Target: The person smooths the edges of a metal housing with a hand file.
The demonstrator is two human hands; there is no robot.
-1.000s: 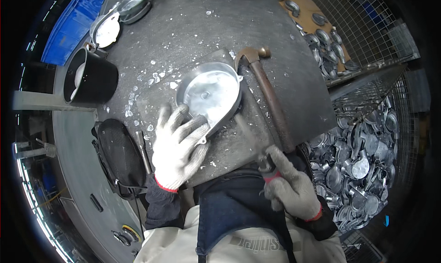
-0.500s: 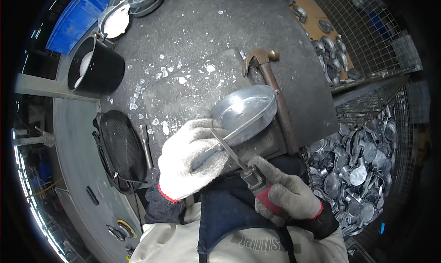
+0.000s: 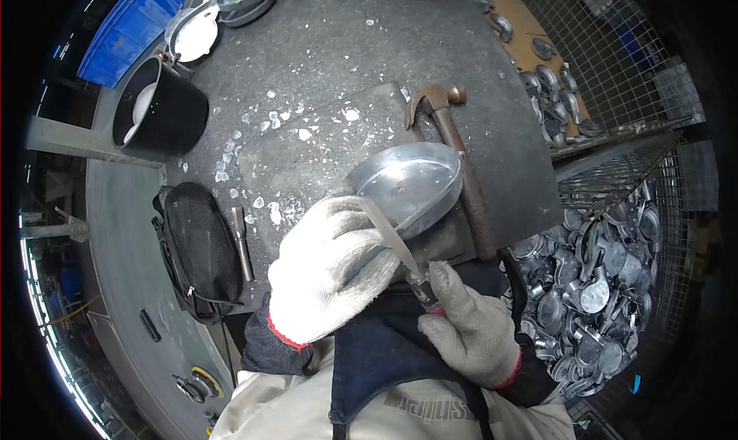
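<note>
My left hand (image 3: 327,267), in a white knit glove with a red cuff, is closed round the handle end of a shallow, round, pan-shaped metal casting (image 3: 415,186). The casting is tilted, with its hollow side towards me. My gloved right hand (image 3: 477,328) grips a flat-bladed tool (image 3: 390,231), its red grip mostly hidden by the fingers. The long narrow blade lies against the casting's near rim, beside my left fingers. Just right of the casting rests a claw hammer (image 3: 461,152) with a brown, worn handle.
Metal flakes (image 3: 305,133) litter the dark worktop (image 3: 330,56). To the left are a black bucket (image 3: 181,113), a mesh pouch (image 3: 204,248) and a metal rod (image 3: 242,244). A wire bin of metal castings (image 3: 592,294) stands at right; a blue crate (image 3: 134,29) is far left.
The casting has turned so that more of its inside faces me. My right hand has rotated, bringing the blade flatter along the rim and hiding more of the red grip.
</note>
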